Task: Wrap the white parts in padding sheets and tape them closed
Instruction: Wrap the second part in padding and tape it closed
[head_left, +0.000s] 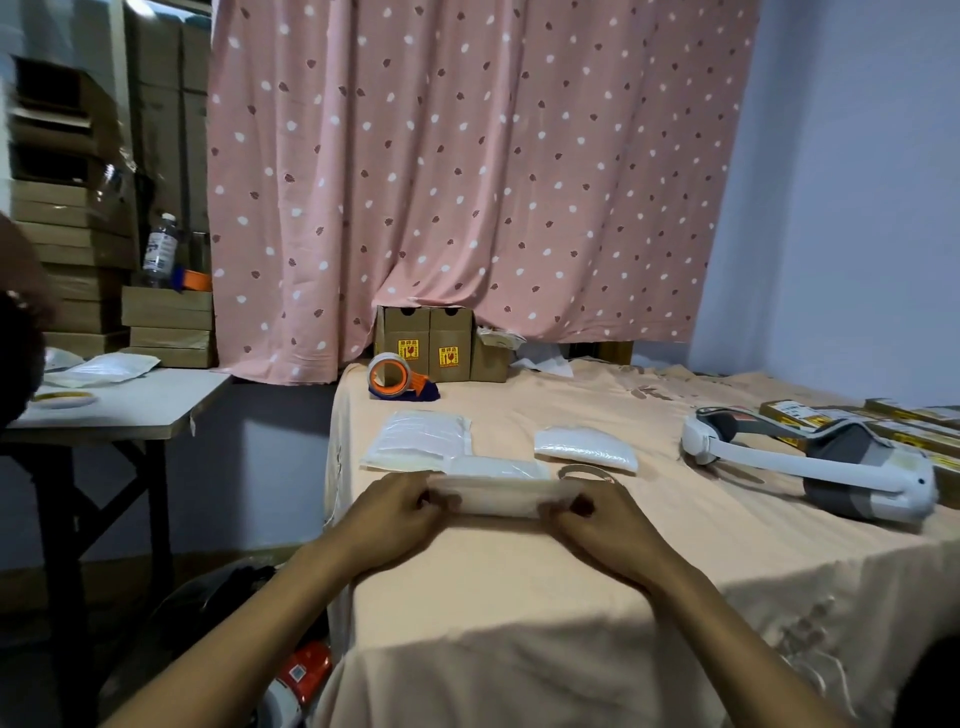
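A white padded bundle (498, 496) lies across the peach-covered table (519, 587) in front of me. My left hand (397, 512) grips its left end and my right hand (597, 519) grips its right end, fingers curled over the edges. Just behind it sits a stack of white padding sheets (418, 439), with another white sheet (498, 466) overlapping it. A small tape roll (584, 473) peeks out behind my right hand. A wrapped white packet (584, 449) lies further right. An orange tape dispenser (400, 379) stands at the back.
A white and grey headset (810, 462) lies on the right, with flat brown boxes (893, 421) behind it. Small cardboard boxes (426, 343) stand against the pink curtain. A side table (119, 405) at left holds packets and a tape roll; stacked cartons rise behind it.
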